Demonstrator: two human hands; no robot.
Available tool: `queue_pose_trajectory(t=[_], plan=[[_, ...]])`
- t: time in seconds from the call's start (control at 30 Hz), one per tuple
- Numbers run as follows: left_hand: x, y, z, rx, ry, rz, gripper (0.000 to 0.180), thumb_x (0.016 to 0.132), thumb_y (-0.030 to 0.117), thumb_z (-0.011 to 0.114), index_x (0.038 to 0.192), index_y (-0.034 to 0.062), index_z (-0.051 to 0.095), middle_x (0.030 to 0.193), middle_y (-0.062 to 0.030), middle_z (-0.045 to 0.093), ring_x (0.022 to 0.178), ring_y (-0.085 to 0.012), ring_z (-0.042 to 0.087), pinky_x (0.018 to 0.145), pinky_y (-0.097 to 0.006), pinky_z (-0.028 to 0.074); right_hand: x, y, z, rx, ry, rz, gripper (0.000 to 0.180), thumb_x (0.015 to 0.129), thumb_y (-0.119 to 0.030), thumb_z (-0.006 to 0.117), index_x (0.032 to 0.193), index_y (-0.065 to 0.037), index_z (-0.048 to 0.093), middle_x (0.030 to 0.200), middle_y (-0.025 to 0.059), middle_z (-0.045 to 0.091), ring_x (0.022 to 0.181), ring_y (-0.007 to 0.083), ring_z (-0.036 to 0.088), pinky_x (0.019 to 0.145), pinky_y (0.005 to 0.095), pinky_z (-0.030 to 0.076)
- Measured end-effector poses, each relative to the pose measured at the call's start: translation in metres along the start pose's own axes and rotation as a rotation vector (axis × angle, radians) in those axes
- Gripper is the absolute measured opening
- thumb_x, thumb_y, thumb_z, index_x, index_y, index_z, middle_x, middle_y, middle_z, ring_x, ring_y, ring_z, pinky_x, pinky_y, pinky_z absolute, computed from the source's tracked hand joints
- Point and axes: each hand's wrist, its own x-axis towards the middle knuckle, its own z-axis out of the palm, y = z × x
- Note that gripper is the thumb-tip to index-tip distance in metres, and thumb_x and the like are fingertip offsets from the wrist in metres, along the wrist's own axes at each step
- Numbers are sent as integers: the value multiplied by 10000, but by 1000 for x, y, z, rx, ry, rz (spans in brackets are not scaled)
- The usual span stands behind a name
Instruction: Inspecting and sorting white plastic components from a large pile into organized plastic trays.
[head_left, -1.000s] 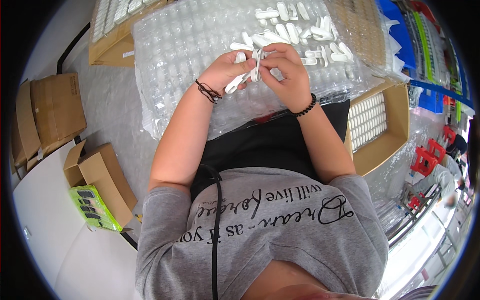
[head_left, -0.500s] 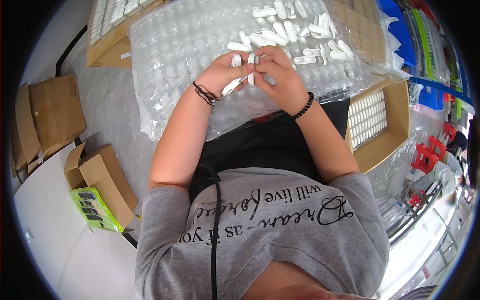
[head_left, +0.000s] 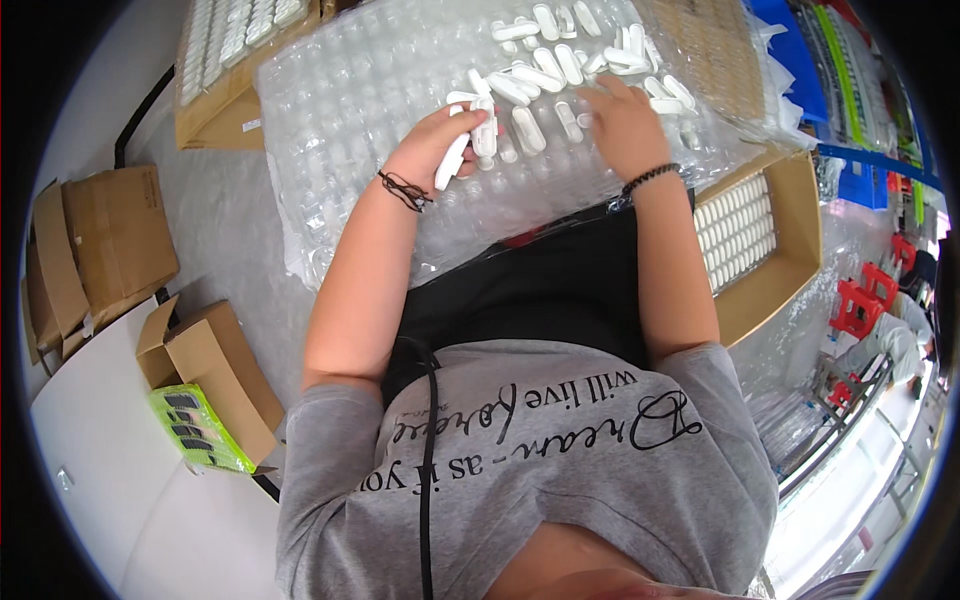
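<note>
My left hand point(head_left: 438, 146) is closed round white oblong plastic pieces point(head_left: 484, 132), two of them showing, one tilted beside the other. It hovers over a stack of clear moulded plastic trays point(head_left: 340, 120). To its right, my right hand point(head_left: 628, 128) reaches in among loose white pieces, its fingers apart and partly hidden by the back of the hand. A loose pile of the same rounded white pieces point(head_left: 547, 68) spreads over the far part of the trays. One hollow white piece point(head_left: 528, 130) lies between my hands.
At the right, an open cardboard box point(head_left: 790, 240) holds rows of white pieces. Another box point(head_left: 215, 125) with filled trays stands far left. More cartons point(head_left: 120, 240) and a green-edged pack point(head_left: 200, 430) are at left. Red stools point(head_left: 858, 305) and a person are farther off right.
My hands have parted. The right one moved right and away to the loose pieces, while the left stays near its place with white pieces still in it.
</note>
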Motion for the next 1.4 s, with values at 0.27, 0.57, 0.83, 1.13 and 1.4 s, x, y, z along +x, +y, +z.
queue_pose_trajectory(t=[0.27, 0.57, 0.83, 1.13, 1.4], plan=[[0, 2, -1, -99, -46, 6, 393, 853, 233, 623, 1211, 85, 555, 885, -6, 587, 588, -60, 443, 441, -199, 318, -3, 15, 13, -41, -51, 83, 281, 766, -81, 616, 1008, -205, 689, 1138, 32, 560, 1071, 260, 515, 921, 432, 414], [4, -2, -11, -169, -10, 22, 238, 804, 187, 644, 1013, 88, 591, 810, -10, 587, 626, -101, 526, 455, -227, 362, -4, -45, 24, 224, -145, -49, 151, 782, -182, 636, 924, -181, 688, 975, 17, 611, 984, 257, 558, 856, 445, 417], [4, 1, -5, -267, 136, -42, 203, 832, 162, 618, 1012, 91, 555, 806, -19, 574, 610, -124, 502, 452, -225, 386, -3, -50, 28, 301, -213, 81, 130, 790, -197, 642, 867, -97, 672, 858, 94, 633, 838, 270, 609, 771, 413, 476], [1, 4, -6, -210, -58, -64, 266, 853, 203, 679, 1063, 103, 549, 870, -20, 571, 575, -116, 520, 410, -239, 399, -3, -94, 23, 1089, 35, 264, 133, 819, -38, 607, 944, 0, 631, 860, 121, 605, 715, 216, 602, 646, 298, 483], [-3, 4, -7, -138, -13, -56, 355, 856, 297, 706, 1101, 98, 544, 884, -12, 558, 631, -103, 500, 413, -229, 369, 3, -69, 14, 1354, -118, 354, 89, 832, -16, 612, 913, -25, 650, 849, 71, 568, 725, 174, 571, 659, 252, 461]])
